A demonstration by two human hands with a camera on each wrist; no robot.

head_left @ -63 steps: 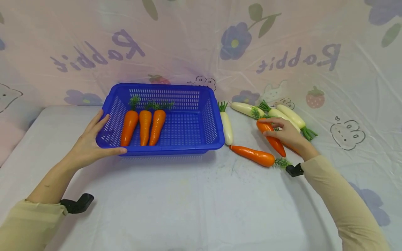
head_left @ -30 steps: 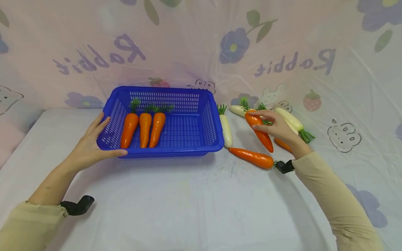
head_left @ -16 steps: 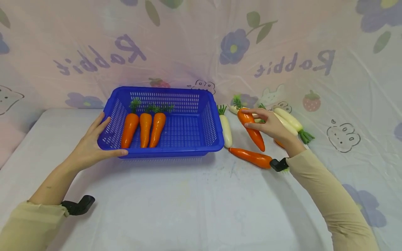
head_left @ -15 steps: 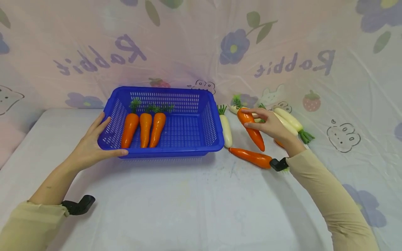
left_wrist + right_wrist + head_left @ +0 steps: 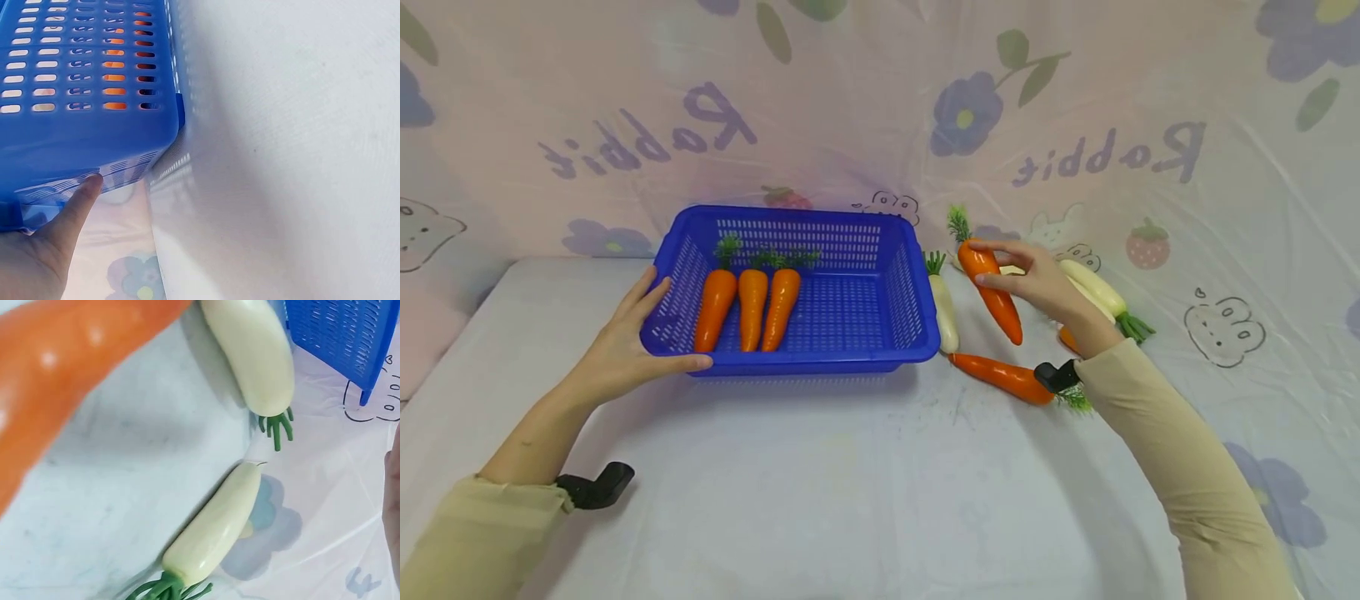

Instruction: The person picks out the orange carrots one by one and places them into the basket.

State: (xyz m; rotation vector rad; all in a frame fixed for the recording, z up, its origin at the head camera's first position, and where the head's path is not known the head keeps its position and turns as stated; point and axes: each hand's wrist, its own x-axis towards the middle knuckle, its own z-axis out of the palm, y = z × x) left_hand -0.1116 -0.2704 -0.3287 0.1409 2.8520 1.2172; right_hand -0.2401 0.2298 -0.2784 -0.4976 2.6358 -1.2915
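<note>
An orange carrot (image 5: 988, 287) with a green leafy top is pinched between the thumb and fingers of my right hand (image 5: 1037, 279), above the table, tip pointing down to the right. The carrot (image 5: 75, 369) is large and close in the right wrist view. My left hand (image 5: 617, 350) spans the front left corner of a blue plastic basket (image 5: 820, 358), with fairly straight, spread fingers at the left side and the thumb at the front rim. Three carrots lie side by side in the basket's left part, including a middle carrot (image 5: 751, 308).
A white radish (image 5: 944, 312) lies beside the basket's right wall. Below it another carrot (image 5: 1003, 377) rests on the white-covered table (image 5: 850, 475). More white radishes (image 5: 1093, 286) lie behind my right hand, with part of a carrot (image 5: 1067, 337) showing under the wrist.
My right hand has carried the pinched carrot left and up, away from the other vegetables on the right towards the basket. The left hand stays at the basket's corner.
</note>
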